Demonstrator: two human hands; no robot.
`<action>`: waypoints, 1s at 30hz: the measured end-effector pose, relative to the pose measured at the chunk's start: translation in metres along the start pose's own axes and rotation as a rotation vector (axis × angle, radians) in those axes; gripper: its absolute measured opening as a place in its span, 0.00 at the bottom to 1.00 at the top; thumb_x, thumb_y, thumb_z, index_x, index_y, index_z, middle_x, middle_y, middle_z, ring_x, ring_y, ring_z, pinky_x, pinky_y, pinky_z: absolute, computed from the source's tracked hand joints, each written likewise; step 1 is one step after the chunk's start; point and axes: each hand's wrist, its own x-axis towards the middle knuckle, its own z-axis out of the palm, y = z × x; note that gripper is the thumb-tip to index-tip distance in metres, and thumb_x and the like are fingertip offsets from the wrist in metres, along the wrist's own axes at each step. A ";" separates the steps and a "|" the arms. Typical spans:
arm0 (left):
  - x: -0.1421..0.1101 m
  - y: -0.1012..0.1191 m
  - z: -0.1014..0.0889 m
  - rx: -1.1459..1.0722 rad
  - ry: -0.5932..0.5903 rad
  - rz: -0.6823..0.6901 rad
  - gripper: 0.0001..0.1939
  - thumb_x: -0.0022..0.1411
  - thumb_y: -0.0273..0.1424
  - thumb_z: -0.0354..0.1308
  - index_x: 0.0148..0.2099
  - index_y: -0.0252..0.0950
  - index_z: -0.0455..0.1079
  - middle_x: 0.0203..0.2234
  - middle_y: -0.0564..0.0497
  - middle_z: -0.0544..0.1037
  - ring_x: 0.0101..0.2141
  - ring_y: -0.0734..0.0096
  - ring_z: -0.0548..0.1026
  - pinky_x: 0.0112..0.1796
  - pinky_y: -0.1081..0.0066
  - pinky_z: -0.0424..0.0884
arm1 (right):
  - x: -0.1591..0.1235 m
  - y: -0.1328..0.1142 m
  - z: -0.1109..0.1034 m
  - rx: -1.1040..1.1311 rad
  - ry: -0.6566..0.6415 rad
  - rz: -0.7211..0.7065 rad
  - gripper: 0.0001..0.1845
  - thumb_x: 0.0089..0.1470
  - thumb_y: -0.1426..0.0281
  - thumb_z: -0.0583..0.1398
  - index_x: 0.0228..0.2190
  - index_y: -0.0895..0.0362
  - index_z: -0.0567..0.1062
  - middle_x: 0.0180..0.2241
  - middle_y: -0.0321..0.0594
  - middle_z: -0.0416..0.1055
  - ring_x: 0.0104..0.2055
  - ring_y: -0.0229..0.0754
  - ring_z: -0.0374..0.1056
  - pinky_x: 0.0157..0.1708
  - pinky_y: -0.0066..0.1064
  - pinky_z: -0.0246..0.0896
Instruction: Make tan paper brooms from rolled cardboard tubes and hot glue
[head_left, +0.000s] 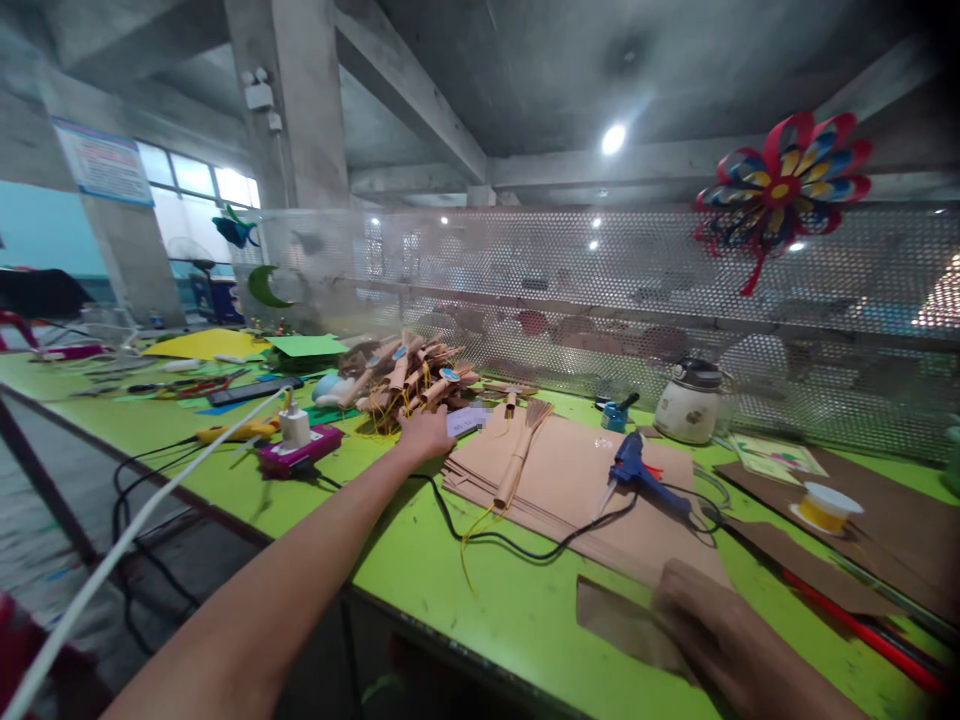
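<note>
My left hand reaches across the green table to the front of a pile of brown paper rolls with yellow strings and blue round tags. Its visible fingers look spread. A phone-like flat thing with a pale lavender face lies right beside it. Smeared by motion, my right hand is low on the right, by a loose piece of brown paper; whether it grips the piece is unclear. Between the hands, one brown paper roll with a fringed end rests on a stack of brown sheets.
A blue glue gun sits on the stack, its black cord crossing the table. Behind stand a small blue bottle and a pale jar. Yellow thread is at right. A purple power strip and white cable are at left.
</note>
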 end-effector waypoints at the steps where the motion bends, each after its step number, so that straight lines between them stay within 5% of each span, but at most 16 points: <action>1: 0.000 0.000 0.000 0.003 0.001 -0.004 0.32 0.51 0.42 0.56 0.56 0.36 0.58 0.51 0.35 0.70 0.51 0.43 0.65 0.50 0.41 0.53 | 0.000 0.000 -0.001 0.002 -0.001 -0.001 0.15 0.63 0.66 0.47 0.27 0.56 0.66 0.29 0.40 0.67 0.30 0.38 0.64 0.30 0.28 0.59; 12: -0.001 0.009 -0.001 -0.020 0.078 -0.045 0.29 0.50 0.42 0.57 0.53 0.34 0.61 0.48 0.36 0.72 0.48 0.48 0.68 0.45 0.56 0.65 | 0.003 -0.001 0.003 -0.018 0.077 -0.020 0.17 0.62 0.64 0.49 0.24 0.55 0.67 0.27 0.39 0.68 0.28 0.39 0.64 0.28 0.27 0.59; 18: 0.000 0.019 0.002 -0.054 0.115 -0.065 0.28 0.51 0.40 0.58 0.52 0.34 0.62 0.47 0.35 0.72 0.49 0.47 0.68 0.46 0.54 0.64 | 0.002 -0.004 0.002 -0.006 0.075 -0.015 0.16 0.62 0.64 0.49 0.26 0.55 0.67 0.28 0.40 0.68 0.30 0.39 0.65 0.31 0.28 0.60; 23: -0.014 0.025 -0.025 -0.102 0.150 -0.018 0.23 0.52 0.38 0.59 0.48 0.29 0.68 0.47 0.31 0.71 0.49 0.43 0.67 0.45 0.54 0.65 | 0.002 -0.004 0.002 -0.003 0.038 0.019 0.16 0.63 0.65 0.47 0.27 0.56 0.67 0.29 0.41 0.68 0.31 0.39 0.65 0.31 0.28 0.59; 27: -0.048 0.064 -0.059 -0.199 0.200 0.169 0.18 0.64 0.34 0.43 0.46 0.32 0.71 0.45 0.38 0.74 0.47 0.57 0.69 0.46 0.63 0.64 | 0.002 -0.001 0.003 0.011 0.037 -0.020 0.16 0.63 0.64 0.47 0.27 0.56 0.67 0.29 0.41 0.67 0.30 0.39 0.64 0.30 0.29 0.59; 30: -0.087 0.118 -0.066 -0.306 0.092 0.482 0.14 0.62 0.36 0.48 0.41 0.40 0.74 0.36 0.53 0.78 0.36 0.73 0.73 0.38 0.77 0.66 | 0.001 0.000 0.002 0.010 0.040 -0.014 0.17 0.63 0.64 0.46 0.27 0.56 0.66 0.29 0.41 0.67 0.30 0.39 0.63 0.30 0.29 0.58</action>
